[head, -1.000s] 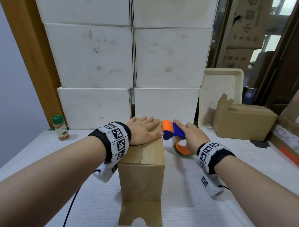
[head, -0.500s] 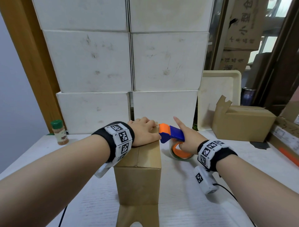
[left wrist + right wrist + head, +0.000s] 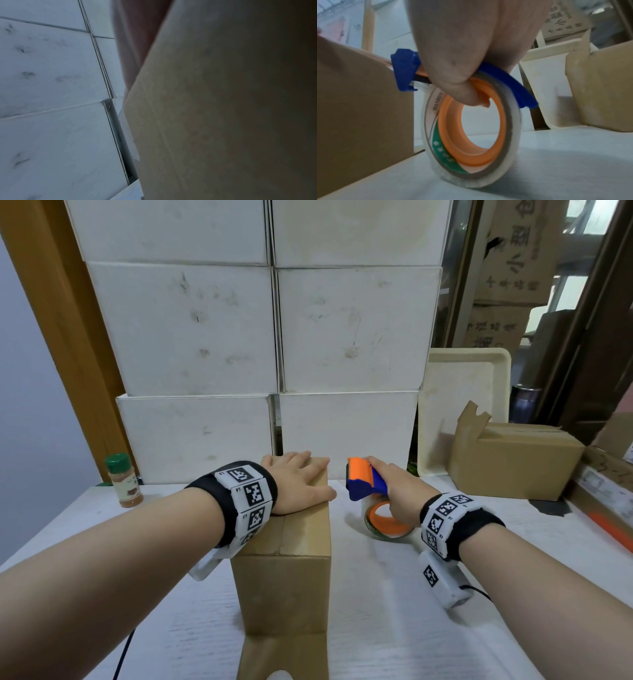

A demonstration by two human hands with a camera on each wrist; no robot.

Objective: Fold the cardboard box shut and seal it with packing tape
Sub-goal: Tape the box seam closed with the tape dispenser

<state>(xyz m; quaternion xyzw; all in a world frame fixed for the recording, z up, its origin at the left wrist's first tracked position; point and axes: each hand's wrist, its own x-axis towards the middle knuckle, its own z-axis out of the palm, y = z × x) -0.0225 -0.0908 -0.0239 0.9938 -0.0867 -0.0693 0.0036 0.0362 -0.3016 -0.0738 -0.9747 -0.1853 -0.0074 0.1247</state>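
A brown cardboard box [image 3: 287, 577] stands on the white table with its top flaps folded down. My left hand [image 3: 296, 482] lies flat on the far end of the top, fingers straight. In the left wrist view only the box's side [image 3: 223, 108] shows. Just right of the box, a tape dispenser [image 3: 363, 482] with a blue and orange body holds a clear tape roll [image 3: 471, 138] that stands on edge on the table. My right hand [image 3: 394, 491] grips the dispenser, thumb hooked through the orange core [image 3: 471, 100]. One bottom flap [image 3: 284, 655] lies flat towards me.
Stacked white boxes [image 3: 267, 337] form a wall right behind the box. A spice jar with a green cap [image 3: 123, 481] stands at the back left. A second cardboard box [image 3: 513, 460] and a cream tray [image 3: 462, 392] on edge stand at the back right.
My right hand has closed its index finger down onto the dispenser. The left hand stays flat on the box top. The head view has shifted slightly.
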